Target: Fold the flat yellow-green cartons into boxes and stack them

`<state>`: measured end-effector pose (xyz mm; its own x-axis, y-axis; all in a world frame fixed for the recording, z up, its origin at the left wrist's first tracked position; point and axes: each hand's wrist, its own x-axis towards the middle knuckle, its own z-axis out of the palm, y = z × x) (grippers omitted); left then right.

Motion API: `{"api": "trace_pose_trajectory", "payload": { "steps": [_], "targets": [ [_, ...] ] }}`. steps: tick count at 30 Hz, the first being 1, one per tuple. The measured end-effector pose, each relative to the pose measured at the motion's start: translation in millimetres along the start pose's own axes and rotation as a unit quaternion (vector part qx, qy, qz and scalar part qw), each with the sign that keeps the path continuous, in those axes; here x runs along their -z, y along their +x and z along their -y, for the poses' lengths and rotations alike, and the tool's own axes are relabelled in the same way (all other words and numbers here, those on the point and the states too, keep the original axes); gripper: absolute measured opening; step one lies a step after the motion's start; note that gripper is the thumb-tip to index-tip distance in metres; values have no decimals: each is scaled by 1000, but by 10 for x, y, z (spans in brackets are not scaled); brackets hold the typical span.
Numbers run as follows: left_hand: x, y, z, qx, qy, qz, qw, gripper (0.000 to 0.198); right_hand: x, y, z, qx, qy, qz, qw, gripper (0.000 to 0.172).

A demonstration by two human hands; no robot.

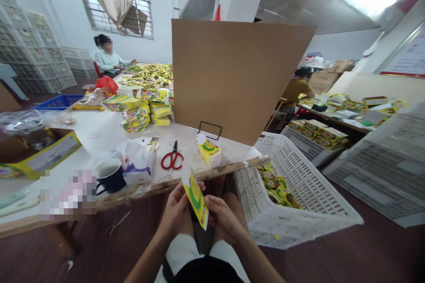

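A flat yellow and green packet is held upright and tilted over my lap, just in front of the table edge. My left hand pinches its left side, and my right hand grips its right side lower down. On the table beyond stands a yellow and white box. Red-handled scissors lie to the left of that box. Behind them are stacks of yellow boxes.
A white crate holding yellow packets stands at the right of the table. A large cardboard sheet rises at the back. A dark mug sits near the left front edge. Two other people sit farther off.
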<state>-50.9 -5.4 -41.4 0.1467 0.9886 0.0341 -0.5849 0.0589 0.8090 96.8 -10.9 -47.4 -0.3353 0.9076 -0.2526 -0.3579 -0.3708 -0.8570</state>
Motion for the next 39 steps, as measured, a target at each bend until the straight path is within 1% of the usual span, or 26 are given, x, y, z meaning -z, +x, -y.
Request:
{"api": "trace_pose_trajectory", "payload": {
  "steps": [2, 4, 7, 8, 10, 12, 14, 17, 20, 23, 26, 28, 30, 31, 32, 33, 36, 39],
  "targets": [
    [12, -21, -19, -15, 11, 5, 1000, 47, -29, -10, -12, -2, 35, -6, 999, 41],
    [14, -28, -35, -40, 14, 30, 999, 54, -42, -12, -19, 3, 71, -24, 997, 40],
    [-22, -28, -45, -60, 48, 49, 996, 56, -58, -31, -36, 9, 73, -34, 997, 40],
    [-40, -30, -43, -59, 64, 44, 995, 53, -67, -46, -36, 15, 55, -34, 998, 40],
    [-73, -37, -32, -49, 85, 35, 995, 48, -96, -93, -8, 57, 0, -43, 997, 38],
    [-98, -48, -13, -38, 89, 34, 995, 46, -133, -156, 63, 117, -70, -54, 989, 36],
    [-118, -60, 5, -29, 84, 41, 995, 46, -164, -222, 158, 152, -136, -58, 977, 38],
    [-144, -70, 19, -18, 85, 48, 995, 44, -170, -291, 264, 145, -207, -69, 965, 44],
    [-160, -61, 29, -11, 95, 19, 995, 40, -145, -322, 277, 133, -242, -81, 958, 47],
    [-155, -37, 47, -5, 101, -13, 995, 40, -138, -343, 244, 134, -277, -96, 947, 45],
    [-138, -11, 60, 0, 117, -16, 993, 36, -159, -371, 232, 154, -321, -127, 926, 39],
    [-130, -4, 60, -21, 133, -23, 991, 36, -169, -384, 245, 172, -364, -155, 902, 33],
    [-134, -13, 53, -46, 147, -45, 987, 41, -161, -382, 264, 187, -398, -173, 881, 22],
    [-142, -24, 49, -54, 153, -54, 985, 44, -147, -371, 271, 196, -401, -175, 877, 16],
    [-153, -38, 43, -54, 158, -57, 984, 45, -126, -354, 275, 209, -392, -171, 880, 15],
    [-166, -54, 37, -49, 162, -51, 984, 46, -98, -330, 275, 225, -371, -161, 886, 20],
    [-204, -99, 14, -24, 159, 9, 987, 47, 2, -250, 262, 267, -302, -125, 906, 34],
    [-211, -121, -19, -7, 145, 55, 988, 50, 83, -209, 276, 267, -276, -78, 920, 43]
  ]
}}
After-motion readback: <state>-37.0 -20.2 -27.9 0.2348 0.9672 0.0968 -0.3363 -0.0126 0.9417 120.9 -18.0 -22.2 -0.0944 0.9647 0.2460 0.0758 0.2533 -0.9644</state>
